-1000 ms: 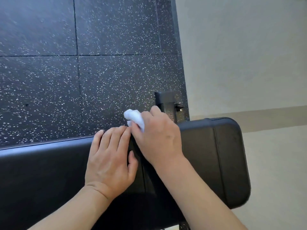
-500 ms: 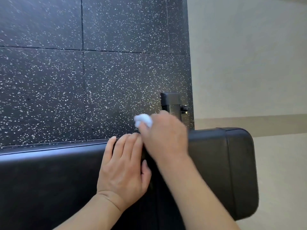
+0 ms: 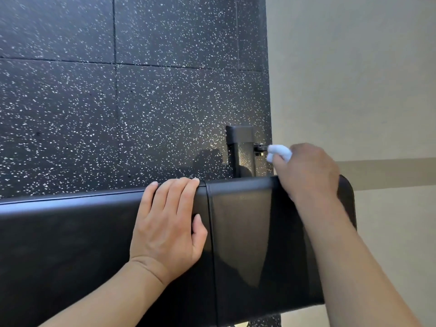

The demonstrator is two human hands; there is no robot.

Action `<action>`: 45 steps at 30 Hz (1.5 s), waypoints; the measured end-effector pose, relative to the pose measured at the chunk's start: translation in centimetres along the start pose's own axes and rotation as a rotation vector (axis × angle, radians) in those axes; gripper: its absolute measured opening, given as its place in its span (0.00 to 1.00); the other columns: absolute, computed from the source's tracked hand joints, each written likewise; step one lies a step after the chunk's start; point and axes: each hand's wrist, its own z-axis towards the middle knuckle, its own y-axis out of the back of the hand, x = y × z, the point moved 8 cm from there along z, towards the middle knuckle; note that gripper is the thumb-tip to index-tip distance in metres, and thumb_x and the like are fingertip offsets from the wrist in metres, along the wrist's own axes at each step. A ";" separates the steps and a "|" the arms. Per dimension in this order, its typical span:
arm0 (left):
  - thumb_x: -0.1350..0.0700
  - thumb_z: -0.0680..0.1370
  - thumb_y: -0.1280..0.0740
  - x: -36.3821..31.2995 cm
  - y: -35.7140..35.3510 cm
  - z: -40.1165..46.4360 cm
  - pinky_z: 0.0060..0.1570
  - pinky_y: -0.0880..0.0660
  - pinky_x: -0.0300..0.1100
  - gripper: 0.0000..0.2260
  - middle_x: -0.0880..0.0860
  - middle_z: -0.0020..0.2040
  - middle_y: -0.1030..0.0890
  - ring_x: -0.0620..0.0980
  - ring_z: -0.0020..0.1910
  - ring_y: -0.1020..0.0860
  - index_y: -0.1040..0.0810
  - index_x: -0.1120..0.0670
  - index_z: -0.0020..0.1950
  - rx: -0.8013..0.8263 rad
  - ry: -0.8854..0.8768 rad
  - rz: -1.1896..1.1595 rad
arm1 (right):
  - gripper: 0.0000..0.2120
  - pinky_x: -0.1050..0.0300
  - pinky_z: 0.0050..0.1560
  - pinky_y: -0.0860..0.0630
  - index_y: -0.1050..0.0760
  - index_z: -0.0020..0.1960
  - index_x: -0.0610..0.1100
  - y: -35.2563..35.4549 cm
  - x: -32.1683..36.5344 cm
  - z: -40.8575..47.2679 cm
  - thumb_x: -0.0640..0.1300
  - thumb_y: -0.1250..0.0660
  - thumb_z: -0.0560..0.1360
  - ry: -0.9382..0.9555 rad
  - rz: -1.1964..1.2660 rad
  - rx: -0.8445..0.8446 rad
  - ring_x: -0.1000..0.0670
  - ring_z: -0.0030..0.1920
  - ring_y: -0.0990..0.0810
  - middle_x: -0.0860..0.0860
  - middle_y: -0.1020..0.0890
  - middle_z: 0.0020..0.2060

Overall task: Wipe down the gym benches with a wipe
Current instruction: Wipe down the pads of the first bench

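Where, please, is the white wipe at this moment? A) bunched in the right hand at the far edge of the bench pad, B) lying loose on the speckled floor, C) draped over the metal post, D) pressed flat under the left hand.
A: the white wipe sticks out of the closed right hand at the far edge of the bench pad, while the left hand lies flat and bare on the pad.

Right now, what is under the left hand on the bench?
Under the left hand is the black bench pad, beside its seam. The pad surface below the palm is covered, so its state cannot be seen.
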 end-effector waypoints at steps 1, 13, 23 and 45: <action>0.50 0.75 0.39 -0.1 0.0 0.0 0.75 0.35 0.62 0.29 0.56 0.68 0.23 0.61 0.68 0.24 0.26 0.59 0.75 0.000 0.001 0.002 | 0.19 0.52 0.38 0.35 0.24 0.38 0.47 -0.5 2.3 -0.5 0.60 0.35 0.78 0.049 0.027 0.018 0.41 0.38 0.29 0.44 0.18 0.40; 0.50 0.76 0.41 -0.3 0.3 -0.1 0.75 0.36 0.62 0.27 0.59 0.67 0.23 0.63 0.66 0.26 0.27 0.60 0.73 -0.057 -0.001 0.059 | 0.19 0.53 0.39 0.36 0.20 0.44 0.47 -1.2 10.3 -4.7 0.62 0.35 0.80 0.371 0.286 -0.075 0.41 0.44 0.19 0.48 0.20 0.43; 0.51 0.76 0.42 -0.2 0.2 -0.3 0.73 0.35 0.63 0.27 0.59 0.66 0.23 0.63 0.65 0.27 0.28 0.59 0.73 -0.096 -0.001 0.055 | 0.11 0.54 0.33 0.35 0.22 0.43 0.44 0.4 0.6 -7.0 0.51 0.26 0.76 0.131 0.344 -0.464 0.44 0.38 0.24 0.48 0.24 0.39; 0.51 0.80 0.46 -0.4 -0.3 -0.6 0.76 0.42 0.57 0.26 0.52 0.75 0.27 0.59 0.72 0.31 0.34 0.52 0.79 -0.037 -0.060 0.085 | 0.13 0.48 0.38 0.31 0.21 0.54 0.45 -4.7 -5.6 -24.0 0.54 0.34 0.80 -0.539 0.525 -0.639 0.41 0.45 0.21 0.47 0.21 0.46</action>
